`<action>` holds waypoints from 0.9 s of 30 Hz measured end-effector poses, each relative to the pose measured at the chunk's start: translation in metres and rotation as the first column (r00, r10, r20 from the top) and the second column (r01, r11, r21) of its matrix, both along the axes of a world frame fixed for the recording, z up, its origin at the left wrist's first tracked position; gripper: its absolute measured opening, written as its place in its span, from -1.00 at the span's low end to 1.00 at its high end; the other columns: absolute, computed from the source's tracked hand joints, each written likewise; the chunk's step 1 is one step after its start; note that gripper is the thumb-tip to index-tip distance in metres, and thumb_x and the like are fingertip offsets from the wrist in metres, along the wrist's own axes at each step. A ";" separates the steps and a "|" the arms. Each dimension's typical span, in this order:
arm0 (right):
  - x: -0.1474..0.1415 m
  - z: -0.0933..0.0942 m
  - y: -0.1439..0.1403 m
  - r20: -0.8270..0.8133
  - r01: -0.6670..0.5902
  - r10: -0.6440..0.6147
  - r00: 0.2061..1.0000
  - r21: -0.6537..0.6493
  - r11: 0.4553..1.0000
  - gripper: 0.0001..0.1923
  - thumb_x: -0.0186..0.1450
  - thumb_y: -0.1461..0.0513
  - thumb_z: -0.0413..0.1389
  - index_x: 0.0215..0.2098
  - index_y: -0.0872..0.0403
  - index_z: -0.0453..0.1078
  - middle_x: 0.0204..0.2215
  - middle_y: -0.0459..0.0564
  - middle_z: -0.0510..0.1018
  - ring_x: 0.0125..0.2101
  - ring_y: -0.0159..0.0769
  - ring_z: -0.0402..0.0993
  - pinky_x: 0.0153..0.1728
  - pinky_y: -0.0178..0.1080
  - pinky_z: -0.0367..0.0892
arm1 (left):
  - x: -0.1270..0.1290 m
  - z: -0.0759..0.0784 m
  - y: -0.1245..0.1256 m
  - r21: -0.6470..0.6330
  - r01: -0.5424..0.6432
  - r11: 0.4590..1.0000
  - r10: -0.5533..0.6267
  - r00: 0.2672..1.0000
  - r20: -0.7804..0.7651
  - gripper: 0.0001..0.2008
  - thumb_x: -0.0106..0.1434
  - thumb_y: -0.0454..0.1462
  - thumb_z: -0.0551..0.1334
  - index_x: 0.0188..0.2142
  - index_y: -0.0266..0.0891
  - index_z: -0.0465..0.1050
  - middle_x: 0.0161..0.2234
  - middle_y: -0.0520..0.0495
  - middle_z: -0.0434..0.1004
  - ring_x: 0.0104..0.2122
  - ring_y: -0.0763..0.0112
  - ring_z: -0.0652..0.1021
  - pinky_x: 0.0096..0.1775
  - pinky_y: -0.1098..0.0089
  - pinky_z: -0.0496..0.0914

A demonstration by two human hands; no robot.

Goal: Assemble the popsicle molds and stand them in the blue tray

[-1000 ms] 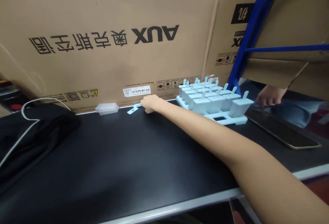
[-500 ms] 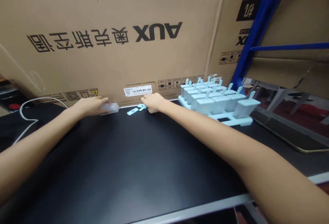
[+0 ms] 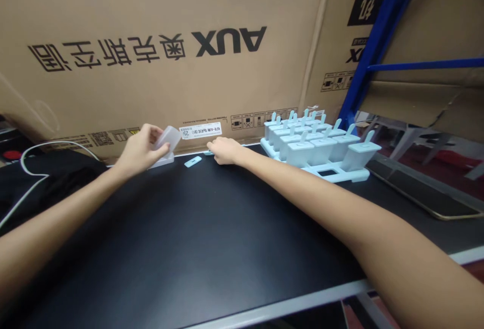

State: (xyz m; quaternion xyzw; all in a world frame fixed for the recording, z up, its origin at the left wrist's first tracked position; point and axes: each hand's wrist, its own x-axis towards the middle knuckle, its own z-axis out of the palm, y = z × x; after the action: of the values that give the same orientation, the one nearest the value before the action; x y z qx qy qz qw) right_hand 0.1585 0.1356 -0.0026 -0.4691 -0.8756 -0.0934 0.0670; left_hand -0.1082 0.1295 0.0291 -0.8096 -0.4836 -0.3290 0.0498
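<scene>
Clear mould [image 3: 168,139] now tilted in left hand [image 3: 140,148]

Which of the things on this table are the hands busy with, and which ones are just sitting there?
Busy with:
left hand lifting clear mold cup
right hand on blue stick
popsicle mold tray

Just sitting:
loose blue stick
black cloth
white cable
cardboard box

Left hand [image 3: 140,148] grips translucent white plastic mould cup [image 3: 167,140], tilted, one end raised off black table top [image 3: 196,238]. Right hand [image 3: 223,150] rests palm down at table's far edge, fingertips on small pale blue plastic stick [image 3: 207,152]. Second pale blue flat stick piece [image 3: 192,161] lies loose between hands. Pale blue plastic popsicle mould tray [image 3: 321,143] near right forearm, filled but for one slot. Large brown cardboard box [image 3: 162,52] behind. Black cloth with white cable [image 3: 45,178] at left.
</scene>
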 end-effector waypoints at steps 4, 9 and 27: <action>0.008 0.009 0.002 -0.131 0.032 -0.024 0.991 0.064 0.997 -0.77 0.27 0.33 0.01 -0.12 0.14 0.38 -0.11 0.18 0.53 -0.16 -0.15 0.42 -0.26 -0.20 0.30 | 0.047 -0.027 -0.032 -0.193 0.403 0.895 -0.244 0.802 0.545 -0.57 0.16 -0.17 0.31 -0.02 -0.22 0.26 -0.10 -0.12 0.46 -0.17 0.29 0.53 -0.12 0.22 0.48; 0.015 0.028 0.005 -0.324 0.033 0.009 0.946 0.123 0.992 -0.85 0.34 0.24 0.00 -0.34 0.11 0.35 -0.32 0.02 0.54 -0.25 -0.30 0.37 -0.15 -0.22 0.23 | 0.083 -0.044 -0.075 -0.398 0.654 0.644 -0.097 0.586 0.805 -0.64 0.17 -0.22 0.31 -0.04 -0.15 0.35 -0.07 -0.07 0.47 -0.13 0.26 0.55 -0.17 0.22 0.54; -0.021 -0.026 -0.117 -0.932 -0.569 -0.360 0.038 -0.317 0.759 -0.84 0.27 0.16 0.04 -0.25 0.02 0.16 -0.47 -0.21 0.33 -0.55 -0.49 0.23 -0.51 -0.35 0.20 | 0.072 -0.047 -0.085 -0.140 0.775 0.617 -0.021 0.194 0.981 -0.51 0.04 -0.37 0.44 -0.11 -0.09 0.28 -0.24 0.05 0.53 -0.26 0.41 0.59 -0.22 0.37 0.56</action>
State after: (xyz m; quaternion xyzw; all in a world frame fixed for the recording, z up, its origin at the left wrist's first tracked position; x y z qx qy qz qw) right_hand 0.1378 0.0184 -0.0289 -0.3136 -0.5812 0.5647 0.4950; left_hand -0.0358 0.0441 -0.0179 -0.5326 -0.2439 -0.5424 -0.6023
